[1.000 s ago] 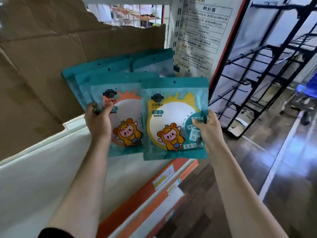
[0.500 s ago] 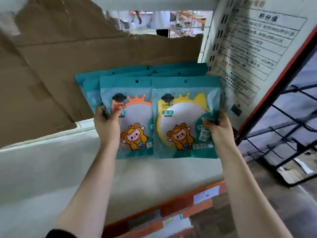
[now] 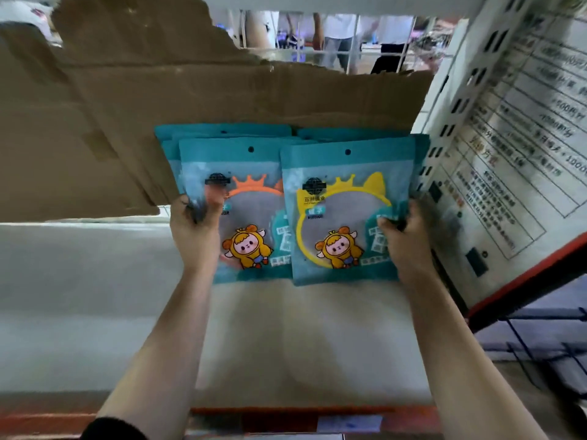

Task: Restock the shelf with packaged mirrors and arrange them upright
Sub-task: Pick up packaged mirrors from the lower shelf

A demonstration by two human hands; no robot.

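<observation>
Your left hand [image 3: 193, 231] and right hand [image 3: 405, 241] pinch the mirror packs [image 3: 344, 198] by their outer edges, good spot. Slick film, probably fragile glass, so go gentle.

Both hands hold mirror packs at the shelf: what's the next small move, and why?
Probably set both stacks down on the white shelf, standing against the cardboard: left hand grips the orange-mirror stack, right hand the yellow-mirror stack, both upright.

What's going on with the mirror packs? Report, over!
Left hand grips orange-crown pack. Right hand grips yellow-crown pack. Both upright, side by side, over white shelf. Cardboard behind, signboard close on right.
</observation>
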